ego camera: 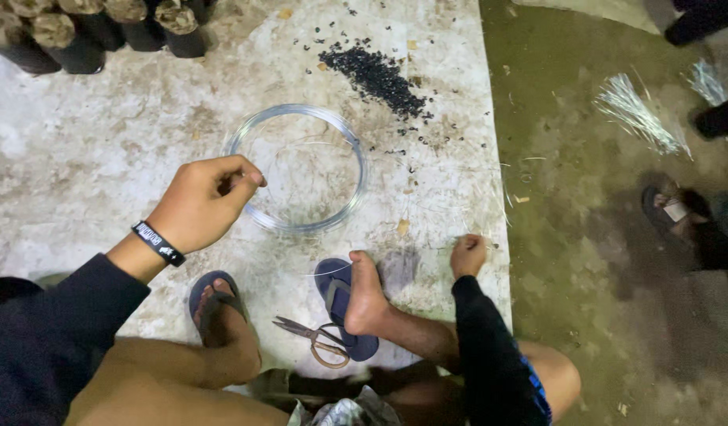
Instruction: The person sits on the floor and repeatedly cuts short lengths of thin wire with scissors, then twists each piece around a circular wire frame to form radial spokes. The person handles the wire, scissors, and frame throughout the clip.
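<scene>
left hand [200, 203] and right hand [467, 254] pinch a wire strand [395, 256] stretched left-to-right beside the flat wire coil [297, 167].

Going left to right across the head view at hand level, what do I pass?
Black wristband → left hand, fist closed at the rim of the round coil of thin silvery wire → right hand, closed at the slab edge → another person's sandalled foot on the green floor.

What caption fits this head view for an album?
Left hand pinching a wire coil; right hand on the concrete slab beside scissors.
</scene>
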